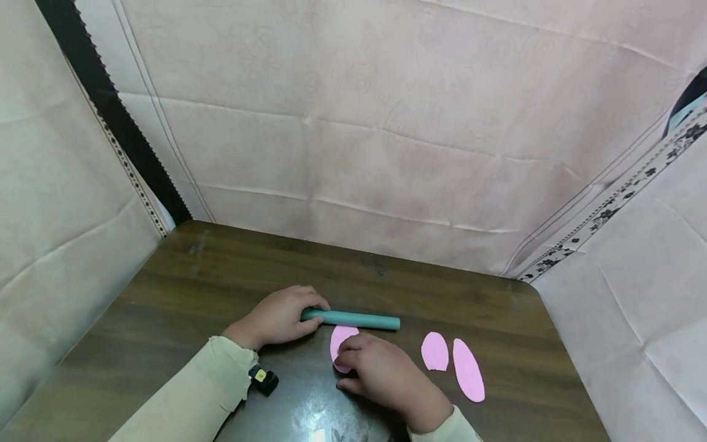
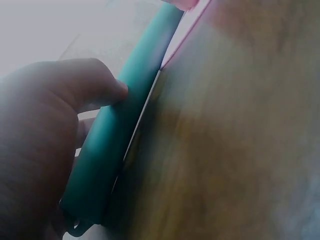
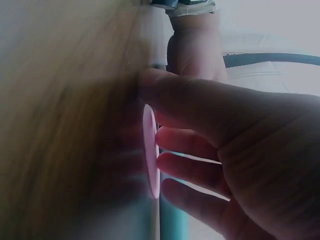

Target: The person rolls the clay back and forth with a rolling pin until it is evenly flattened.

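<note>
A teal tube [image 1: 359, 320] lies crosswise on the brown table. My left hand [image 1: 282, 315] holds its left end, thumb on the near side and fingers on the far side. In the left wrist view the thumb presses on the tube [image 2: 132, 80], and a small loop shows at its lower end. Against the tube's near side is a pink oval cutout [image 1: 341, 344], partly covered by my right hand [image 1: 386, 374]. In the right wrist view my fingertips touch this cutout [image 3: 150, 150], while the thumb stands apart from it.
Two more pink cutouts lie on the table [image 1: 525, 356] to the right: a short one [image 1: 435, 352] with a notched lower edge and a longer oval [image 1: 469, 371]. Pale cloth [image 1: 359, 153] hangs behind and at both sides. A black strapped device [image 1: 264, 379] sits at the left wrist.
</note>
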A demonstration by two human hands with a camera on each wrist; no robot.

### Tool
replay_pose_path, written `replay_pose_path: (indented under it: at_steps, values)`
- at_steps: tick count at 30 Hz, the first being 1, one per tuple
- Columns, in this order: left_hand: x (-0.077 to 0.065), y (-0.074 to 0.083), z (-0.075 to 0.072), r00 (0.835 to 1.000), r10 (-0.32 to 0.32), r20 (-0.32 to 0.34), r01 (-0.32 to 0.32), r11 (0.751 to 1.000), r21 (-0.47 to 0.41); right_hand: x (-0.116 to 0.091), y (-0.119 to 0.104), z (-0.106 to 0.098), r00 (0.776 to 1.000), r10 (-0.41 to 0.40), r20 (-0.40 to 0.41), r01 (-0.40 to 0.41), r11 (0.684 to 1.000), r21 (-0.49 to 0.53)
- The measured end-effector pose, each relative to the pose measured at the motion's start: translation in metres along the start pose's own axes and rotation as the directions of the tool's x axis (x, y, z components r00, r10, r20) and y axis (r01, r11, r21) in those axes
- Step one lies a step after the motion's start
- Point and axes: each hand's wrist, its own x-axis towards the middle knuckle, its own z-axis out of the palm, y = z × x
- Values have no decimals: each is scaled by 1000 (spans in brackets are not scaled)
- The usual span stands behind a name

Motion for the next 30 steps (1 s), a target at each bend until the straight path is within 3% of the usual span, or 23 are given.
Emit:
replay_pose_path:
  at_steps: [5,11,19,30]
  values:
    - [-1,-1,0,1000,-20,-3,20,999,-26,1,6,5,994,-69,-83,68,998,-18]
    - [0,-1,0,1000,-22,-5,22,999,-38,1,10,7,986,-83,-145,79,996,-35]
    - [0,-3,2,1000,-31,2,31,998,-63,3,11,10,982,-85,-167,71,994,-83]
    - [0,-6,5,999,-39,1,39,996,-82,6,10,11,988,-67,-136,46,987,-151]
